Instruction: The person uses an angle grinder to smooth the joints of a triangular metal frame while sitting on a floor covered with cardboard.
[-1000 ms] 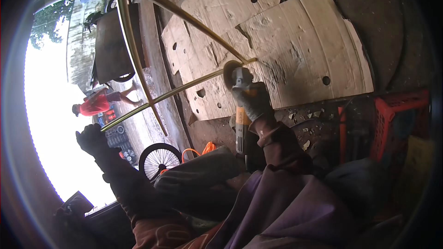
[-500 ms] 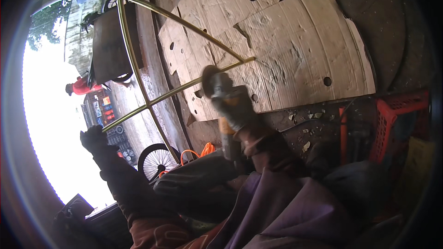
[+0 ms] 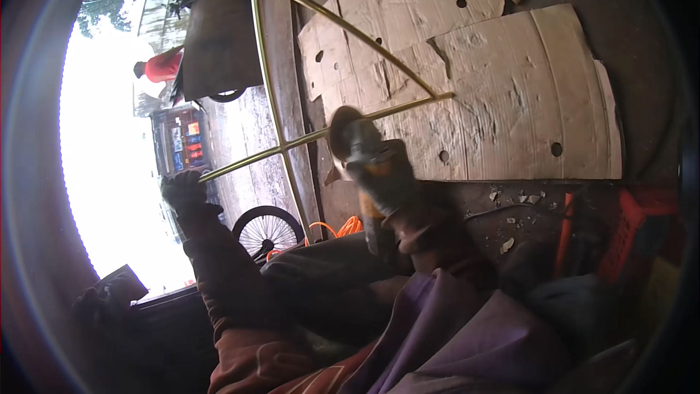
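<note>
A gold-coloured frame of welded metal tubes [image 3: 339,27] stretches in front of me, its far corner at the top of the view. My left hand [image 3: 187,191], in a dark glove, is closed round the left end of its cross tube. In my gloved right hand [image 3: 384,175] is an angle grinder [image 3: 374,208] with a yellow-orange body. The grinder's round disc [image 3: 344,133] is at the cross tube, just right of the joint with the long tube. Whether the disc touches the metal I cannot tell.
Flattened cardboard sheets [image 3: 503,95] with holes cover the floor beneath the frame. A spoked wheel [image 3: 267,233] and an orange cable [image 3: 350,227] lie near my leg. At the right stands a red plastic crate [image 3: 634,230]. Beyond, a person in red [image 3: 162,66] is by a dark panel [image 3: 222,44].
The whole scene has shifted rightward in the view. Along the cross tube, the grinder has moved left, closer to the joint. My left hand still grips the tube's end.
</note>
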Available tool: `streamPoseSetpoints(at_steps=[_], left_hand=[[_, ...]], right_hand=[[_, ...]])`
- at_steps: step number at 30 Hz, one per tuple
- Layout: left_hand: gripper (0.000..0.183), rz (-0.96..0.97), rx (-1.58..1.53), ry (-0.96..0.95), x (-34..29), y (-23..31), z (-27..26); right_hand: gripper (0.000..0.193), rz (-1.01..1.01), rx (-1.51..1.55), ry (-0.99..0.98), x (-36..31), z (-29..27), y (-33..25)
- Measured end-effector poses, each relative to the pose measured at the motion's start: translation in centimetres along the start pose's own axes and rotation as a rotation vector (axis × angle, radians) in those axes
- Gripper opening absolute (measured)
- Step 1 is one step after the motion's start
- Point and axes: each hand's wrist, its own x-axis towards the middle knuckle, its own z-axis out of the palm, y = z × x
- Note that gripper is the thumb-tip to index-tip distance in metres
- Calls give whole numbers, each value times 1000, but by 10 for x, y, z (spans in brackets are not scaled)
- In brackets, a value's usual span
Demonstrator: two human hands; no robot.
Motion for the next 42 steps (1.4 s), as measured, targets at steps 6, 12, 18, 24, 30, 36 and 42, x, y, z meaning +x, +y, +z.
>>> streamPoseSetpoints(at_steps=[6,12,18,24,30,36,42], left_hand=[[9,56,21,-18,36,-22,77],[15,259,448,140,26,-1,127],[29,599,847,277,22,16,220],[50,500,-151,116,0,36,272],[33,481,-250,-4,-5,48,289],[46,539,-531,-395,-19,46,313],[51,449,-527,98,-25,38,301]], right_hand=[[40,124,36,87,14,-34,41],[43,199,150,-31,26,-42,-13],[48,96,-5,-116,6,-10,-26],[33,133,-95,-60,19,-50,-30],[39,106,52,-85,-15,1,-57],[30,251,0,38,11,-51,-40],[45,133,55,-202,-19,10,-61]])
